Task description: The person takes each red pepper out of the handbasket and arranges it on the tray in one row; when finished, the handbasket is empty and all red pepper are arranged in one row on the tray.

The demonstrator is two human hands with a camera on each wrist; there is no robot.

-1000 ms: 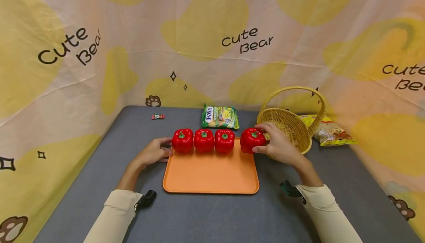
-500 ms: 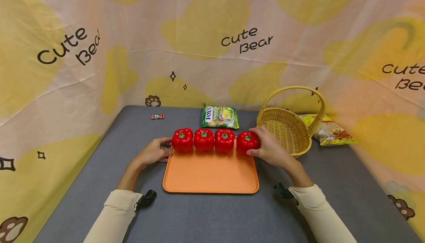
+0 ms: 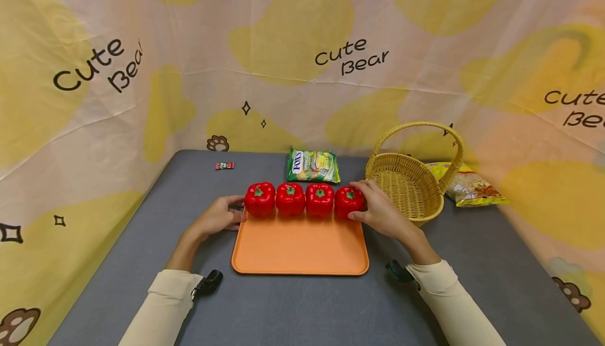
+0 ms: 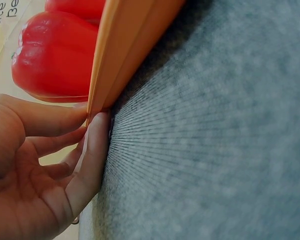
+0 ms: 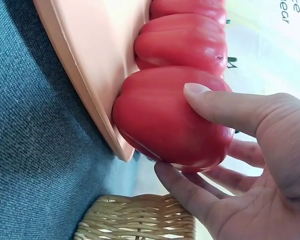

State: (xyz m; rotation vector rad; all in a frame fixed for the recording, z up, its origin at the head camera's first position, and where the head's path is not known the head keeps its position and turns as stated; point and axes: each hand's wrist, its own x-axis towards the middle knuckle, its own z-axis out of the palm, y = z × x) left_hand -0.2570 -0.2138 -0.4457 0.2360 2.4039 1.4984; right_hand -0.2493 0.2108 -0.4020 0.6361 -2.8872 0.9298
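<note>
Several red bell peppers stand in a row along the far side of an orange tray (image 3: 300, 249), their green stems up. At the row's right end, my right hand (image 3: 382, 210) holds the last bell pepper (image 3: 348, 202), thumb on the near side and fingers around its outer side. The right wrist view shows this bell pepper (image 5: 170, 117) resting on the tray beside its neighbour. My left hand (image 3: 218, 216) pinches the tray's left rim near the leftmost bell pepper (image 3: 260, 199); in the left wrist view the thumb and fingers meet at the rim (image 4: 102, 65).
A wicker basket (image 3: 406, 186) with a tall handle stands right of the tray, close behind my right hand. Beside it lies a yellow food packet (image 3: 475, 188). Behind the peppers is a green FOX'S bag (image 3: 314, 166), and a small red wrapped sweet (image 3: 225, 166) lies far left.
My right hand has moved left with its bell pepper, from the tray's right edge to beside the third pepper of the row. The left hand and tray have stayed put.
</note>
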